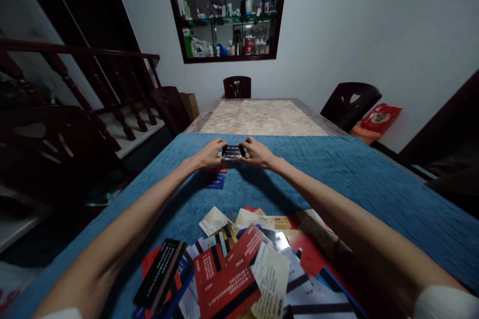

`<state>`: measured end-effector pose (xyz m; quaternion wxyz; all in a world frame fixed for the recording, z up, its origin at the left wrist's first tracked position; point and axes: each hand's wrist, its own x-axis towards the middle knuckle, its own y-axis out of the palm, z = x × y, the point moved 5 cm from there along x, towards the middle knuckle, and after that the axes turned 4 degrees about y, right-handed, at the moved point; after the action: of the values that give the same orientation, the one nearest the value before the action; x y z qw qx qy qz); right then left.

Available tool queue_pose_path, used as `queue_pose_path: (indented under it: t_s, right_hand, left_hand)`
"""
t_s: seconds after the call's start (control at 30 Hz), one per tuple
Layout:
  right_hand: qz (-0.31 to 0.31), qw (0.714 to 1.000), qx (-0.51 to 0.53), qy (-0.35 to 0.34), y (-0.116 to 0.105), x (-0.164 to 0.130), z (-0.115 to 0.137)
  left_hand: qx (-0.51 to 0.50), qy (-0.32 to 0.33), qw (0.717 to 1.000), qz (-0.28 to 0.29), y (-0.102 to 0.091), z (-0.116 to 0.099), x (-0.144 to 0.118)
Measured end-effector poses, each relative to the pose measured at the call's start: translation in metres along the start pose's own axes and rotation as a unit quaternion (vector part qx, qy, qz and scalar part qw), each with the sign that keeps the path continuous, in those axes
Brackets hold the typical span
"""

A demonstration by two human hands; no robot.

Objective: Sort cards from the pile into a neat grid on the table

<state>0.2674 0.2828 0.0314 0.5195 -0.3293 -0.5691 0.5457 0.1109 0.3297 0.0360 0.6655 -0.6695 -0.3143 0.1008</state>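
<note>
At the far edge of the blue cloth (337, 169) on the desk, the left hand (208, 154) pinches one short end of a black card (233, 151) and the right hand (258, 153) the other, each grip clamped to hold it level. Blue cards (216, 181) lie just below; a loose card pile (247, 269) sits nearer the person.

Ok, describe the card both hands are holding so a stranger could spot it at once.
Start at the blue cloth covering the near part of the table, and follow both arms out to its far edge. There the left hand and right hand pinch a dark card by its short ends. It is the only card held up; the others lie on the cloth.
</note>
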Motion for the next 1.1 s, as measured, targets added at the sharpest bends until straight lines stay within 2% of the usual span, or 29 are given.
queue_pose_path:
  t_s: [0.23, 0.4, 0.73, 1.1]
  right_hand:
    - [0.017, 0.999, 0.032, 0.022, 0.02, 0.052, -0.003]
    - [0.039, 0.998, 0.027, 0.041, 0.036, 0.073, -0.007]
    - [0.062, 0.995, 0.001, 0.077, 0.055, 0.094, -0.018]
    - [0.08, 0.994, -0.024, 0.073, 0.055, 0.1, -0.007]
  left_hand:
    - [0.024, -0.048, 0.998, 0.027, 0.003, 0.046, 0.02]
    - [0.038, -0.078, 0.995, 0.056, 0.014, 0.065, 0.029]
    - [0.041, -0.093, 0.992, 0.081, 0.032, 0.082, 0.043]
    - [0.055, -0.098, 0.987, 0.11, 0.03, 0.092, 0.043]
